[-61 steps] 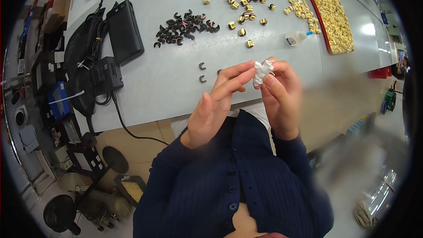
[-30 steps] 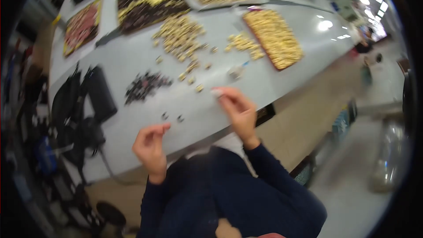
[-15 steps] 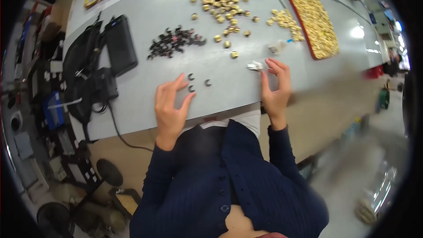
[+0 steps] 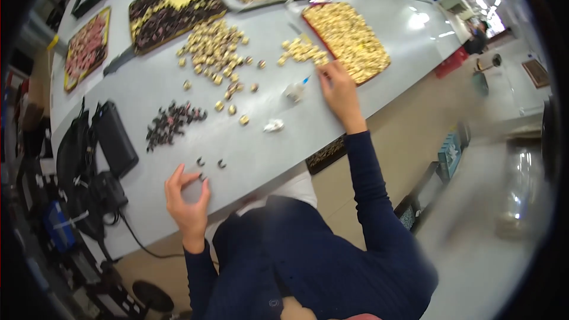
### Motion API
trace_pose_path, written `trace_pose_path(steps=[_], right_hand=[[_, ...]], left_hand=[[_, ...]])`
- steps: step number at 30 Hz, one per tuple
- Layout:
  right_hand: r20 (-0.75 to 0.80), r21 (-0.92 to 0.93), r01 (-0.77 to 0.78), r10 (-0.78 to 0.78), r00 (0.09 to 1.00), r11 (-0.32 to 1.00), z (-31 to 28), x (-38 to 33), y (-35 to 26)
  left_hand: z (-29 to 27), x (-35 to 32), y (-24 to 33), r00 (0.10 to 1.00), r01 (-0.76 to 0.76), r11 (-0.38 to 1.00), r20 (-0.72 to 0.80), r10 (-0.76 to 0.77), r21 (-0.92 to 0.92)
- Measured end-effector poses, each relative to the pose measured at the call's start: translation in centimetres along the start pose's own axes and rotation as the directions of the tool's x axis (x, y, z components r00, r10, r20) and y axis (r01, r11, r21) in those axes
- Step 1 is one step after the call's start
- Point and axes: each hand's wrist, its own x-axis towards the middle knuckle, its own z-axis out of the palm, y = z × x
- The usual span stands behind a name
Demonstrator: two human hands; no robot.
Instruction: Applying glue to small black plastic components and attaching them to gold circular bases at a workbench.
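Observation:
My left hand (image 4: pixel 188 204) is at the near edge of the table, thumb and fingers apart in a curve, holding nothing. By its fingertips lie a few small black C-shaped pieces (image 4: pixel 221 163), one of them between thumb and index finger. My right hand (image 4: pixel 342 93) reaches to a loose cluster of small gold-coloured pieces (image 4: pixel 302 51) beside a red-rimmed tray (image 4: pixel 316 31) full of them. Its fingertips are pinched together at the cluster's edge; whatever is between them is hidden. Left of this hand stands a small clear bottle with a blue tip (image 4: pixel 294 91).
A crumpled white scrap (image 4: pixel 274 125) lies mid-table. Farther left are a heap of black pieces (image 4: pixel 169 125) and a scatter of gold rounded pieces (image 4: pixel 210 50). A black power bank (image 4: pixel 114 138) with cables sits at the left edge. More filled trays, one dark and gold (image 4: pixel 151 38), line the back.
My right hand has moved from near the white scrap, away from me and rightward, to the gold pieces. My left hand stays open by the C-shaped pieces. The whole view has turned rightward.

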Motion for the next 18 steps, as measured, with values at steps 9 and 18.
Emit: trace_pose_path(steps=[9, 18], right_hand=[[-0.018, 0.132, 0.0, 0.003, 1.0, 0.991, -0.6, -0.1, 0.1], [0.216, 0.834, -0.387, 0.414, 0.885, 0.393, -4.8, -7.0, -10.8]], left_hand=[[-0.4, 0.3, 0.5, 0.995, -0.101, 0.989, -0.014, 0.1, -0.111], [1.6, -0.3, 0.8, 0.981, -0.176, 0.921, 0.017, 0.194, -0.348]])
